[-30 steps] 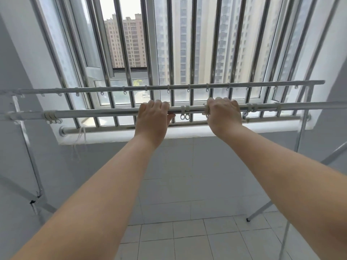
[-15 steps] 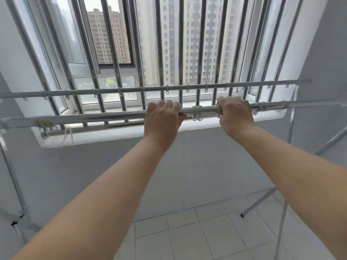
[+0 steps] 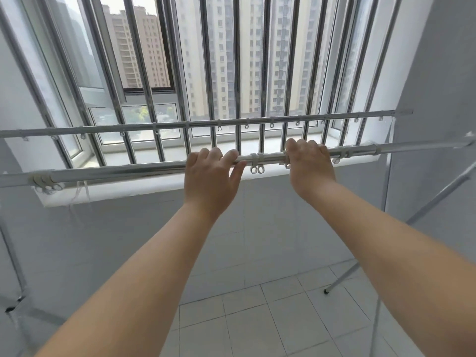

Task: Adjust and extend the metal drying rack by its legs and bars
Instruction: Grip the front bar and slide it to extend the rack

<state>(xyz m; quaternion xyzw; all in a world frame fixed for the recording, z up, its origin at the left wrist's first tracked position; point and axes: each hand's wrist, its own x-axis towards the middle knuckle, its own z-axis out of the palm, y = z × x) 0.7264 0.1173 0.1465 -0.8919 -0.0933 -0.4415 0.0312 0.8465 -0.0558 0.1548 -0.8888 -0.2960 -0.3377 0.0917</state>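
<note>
The metal drying rack stands before a barred window, with two long horizontal bars. On the near bar (image 3: 123, 171) my left hand (image 3: 210, 181) has its fingers hooked over the top, thumb spread to the right and grip loose. My right hand (image 3: 309, 166) is wrapped firmly around the same bar further right. Two white plastic ring clips (image 3: 257, 166) hang between my hands. The far bar (image 3: 231, 122) carries several small hooks. A rack leg (image 3: 422, 210) slants down at the right to a foot (image 3: 326, 291) on the tiles.
The window grille (image 3: 211, 73) and the white sill (image 3: 128, 194) lie just behind the rack. Grey walls close in on the left and right. The left rack upright (image 3: 13, 266) stands by the left wall. White floor tiles (image 3: 257, 318) lie below.
The view has tilted and shifted, so the bars slope down to the left. My left hand has loosened, its thumb spreading out. The right hand keeps its grip.
</note>
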